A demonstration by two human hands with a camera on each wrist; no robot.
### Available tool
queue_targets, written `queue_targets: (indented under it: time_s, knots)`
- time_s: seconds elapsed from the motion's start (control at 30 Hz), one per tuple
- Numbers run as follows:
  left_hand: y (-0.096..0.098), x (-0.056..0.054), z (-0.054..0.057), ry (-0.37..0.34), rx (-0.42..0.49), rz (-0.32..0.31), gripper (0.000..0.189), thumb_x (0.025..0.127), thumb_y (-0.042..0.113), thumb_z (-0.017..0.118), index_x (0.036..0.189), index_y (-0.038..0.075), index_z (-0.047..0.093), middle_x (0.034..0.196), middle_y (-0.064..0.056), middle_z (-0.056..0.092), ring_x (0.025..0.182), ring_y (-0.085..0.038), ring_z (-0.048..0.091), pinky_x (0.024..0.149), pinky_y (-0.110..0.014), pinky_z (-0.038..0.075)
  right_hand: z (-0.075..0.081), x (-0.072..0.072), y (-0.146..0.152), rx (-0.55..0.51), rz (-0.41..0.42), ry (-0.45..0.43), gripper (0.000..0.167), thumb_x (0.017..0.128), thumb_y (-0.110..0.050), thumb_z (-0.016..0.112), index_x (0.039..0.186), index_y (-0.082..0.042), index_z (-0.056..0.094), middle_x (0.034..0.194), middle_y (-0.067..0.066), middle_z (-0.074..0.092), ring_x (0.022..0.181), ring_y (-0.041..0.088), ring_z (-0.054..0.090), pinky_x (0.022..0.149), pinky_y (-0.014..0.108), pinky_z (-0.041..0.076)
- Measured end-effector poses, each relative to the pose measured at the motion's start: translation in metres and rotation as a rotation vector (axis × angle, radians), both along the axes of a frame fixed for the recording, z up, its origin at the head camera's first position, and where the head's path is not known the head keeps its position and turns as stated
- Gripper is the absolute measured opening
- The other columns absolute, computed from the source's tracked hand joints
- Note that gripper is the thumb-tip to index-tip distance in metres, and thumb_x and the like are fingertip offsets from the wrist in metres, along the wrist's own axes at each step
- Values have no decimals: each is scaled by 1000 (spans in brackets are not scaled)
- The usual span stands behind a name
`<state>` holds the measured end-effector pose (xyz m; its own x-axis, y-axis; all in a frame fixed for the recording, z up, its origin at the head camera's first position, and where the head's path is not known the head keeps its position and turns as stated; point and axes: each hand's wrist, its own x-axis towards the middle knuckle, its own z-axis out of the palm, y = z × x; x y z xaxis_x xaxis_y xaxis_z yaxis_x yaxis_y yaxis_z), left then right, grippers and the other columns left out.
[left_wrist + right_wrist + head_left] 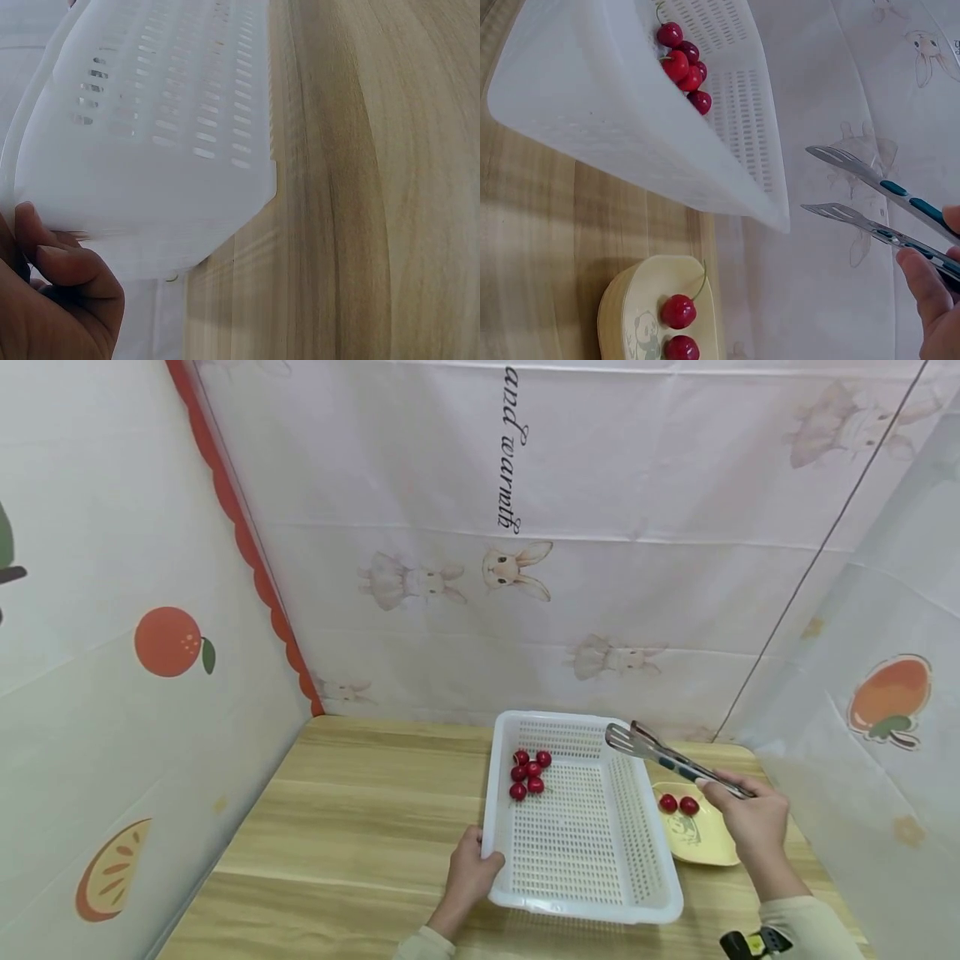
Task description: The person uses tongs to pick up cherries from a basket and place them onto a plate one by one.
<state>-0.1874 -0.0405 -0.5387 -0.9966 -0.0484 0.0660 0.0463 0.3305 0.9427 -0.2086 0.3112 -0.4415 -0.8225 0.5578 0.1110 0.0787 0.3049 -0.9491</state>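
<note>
My left hand grips the left rim of a white perforated plastic basket, fingers curled around its edge. Inside, toward the far left, lie several red cherries. In my right hand is a pair of metal tongs with dark teal grips, held above the basket's right rim. Their tips stand apart with nothing between them, as the right wrist view shows. Below the tongs, a pale yellow plate with a panda print carries two cherries, one with its stem visible.
Everything stands on a wood-grain table. A printed cloth with rabbits hangs behind it, and fruit-patterned sheets enclose the sides. The basket's right wall is beside the plate.
</note>
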Motion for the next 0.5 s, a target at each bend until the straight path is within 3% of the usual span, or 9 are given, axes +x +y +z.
queue_targets:
  time_s: [0.2, 0.5]
  knots:
    - [0, -1, 0, -5, -4, -3, 20, 71, -3, 57, 89, -3, 49, 73, -8, 56, 64, -20, 58, 52, -32, 50, 5, -5, -9, -79, 86, 10, 29, 75, -12, 75, 101, -2, 70, 80, -8, 61, 65, 3, 62, 60, 16, 50]
    - [0, -2, -1, -23, 5, -3, 23, 71, -4, 58, 91, -4, 50, 75, -9, 57, 66, -21, 59, 55, -33, 52, 8, -15, -23, -19, 169, -26, 41, 75, -14, 75, 110, 4, 65, 74, -3, 66, 64, 6, 63, 55, 19, 50]
